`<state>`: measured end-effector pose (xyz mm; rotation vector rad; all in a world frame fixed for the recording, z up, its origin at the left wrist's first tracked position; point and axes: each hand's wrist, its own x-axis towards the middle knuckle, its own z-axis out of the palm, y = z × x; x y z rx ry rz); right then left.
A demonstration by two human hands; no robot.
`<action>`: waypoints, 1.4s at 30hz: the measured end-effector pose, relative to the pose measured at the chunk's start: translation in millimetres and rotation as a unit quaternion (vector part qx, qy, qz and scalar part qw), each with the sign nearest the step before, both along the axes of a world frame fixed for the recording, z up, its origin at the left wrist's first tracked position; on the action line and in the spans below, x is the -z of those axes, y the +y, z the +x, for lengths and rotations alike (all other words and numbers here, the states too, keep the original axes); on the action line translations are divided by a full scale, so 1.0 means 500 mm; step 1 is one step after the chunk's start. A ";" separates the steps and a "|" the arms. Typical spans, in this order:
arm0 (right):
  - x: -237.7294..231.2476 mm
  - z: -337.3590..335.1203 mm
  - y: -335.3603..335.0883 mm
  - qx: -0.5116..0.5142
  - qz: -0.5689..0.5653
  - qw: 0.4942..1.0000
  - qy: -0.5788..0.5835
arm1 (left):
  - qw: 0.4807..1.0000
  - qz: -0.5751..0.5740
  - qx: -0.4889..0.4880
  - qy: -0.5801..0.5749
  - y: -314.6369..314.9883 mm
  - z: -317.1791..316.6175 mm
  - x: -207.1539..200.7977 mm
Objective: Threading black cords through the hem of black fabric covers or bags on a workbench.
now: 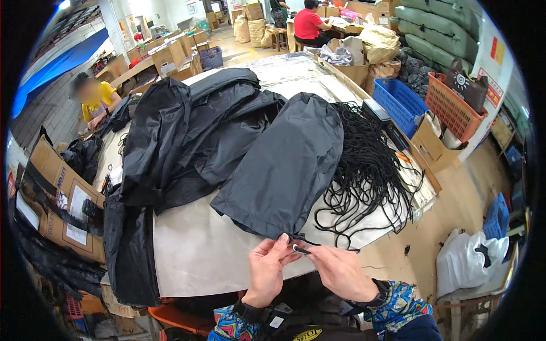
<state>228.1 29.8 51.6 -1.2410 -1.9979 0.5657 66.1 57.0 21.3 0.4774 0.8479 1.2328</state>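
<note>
A blue tarp (62, 71) slopes at ten o'clock, a seated worker in yellow (102, 101) below it. Heaped black fabric (199, 142) covers the pale worktable (187, 250) toward eleven o'clock. At six o'clock the left hand (267, 271) pinches the near hem of a black fabric bag (284, 165), which lies flat mid-table. A worker in red (309, 24) sits at twelve. At five o'clock the right hand (341, 271) has fingertips pressed together on a small dark piece with a pale end (301, 249), too small to identify, at that hem. Tangled black cords (369, 170) spread at three o'clock; green bales (441, 34) are stacked at two. Of the containers, a cardboard carton (60, 219) at nine has black straps across it; an orange tub (182, 319) shows at seven. At one, another carton (351, 74) holds greyish cloth (338, 55). Toward two stand a blue basket (401, 105) and an orange basket (452, 108) holding a dark brown bag (466, 85). A white plastic sack (466, 267) slumps at four, something dark at its mouth.
</note>
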 end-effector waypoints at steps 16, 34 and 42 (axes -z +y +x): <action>0.026 -0.012 0.020 -0.021 0.008 1.000 -0.001 | 0.994 0.076 -0.058 0.056 0.021 -0.036 -0.012; 0.004 0.138 -0.044 -0.035 -0.319 0.945 0.061 | 0.989 0.068 -0.116 0.067 0.051 -0.095 0.003; 0.040 0.097 -0.042 0.055 -0.285 0.951 0.106 | 0.984 0.070 0.128 0.102 -0.020 0.010 0.050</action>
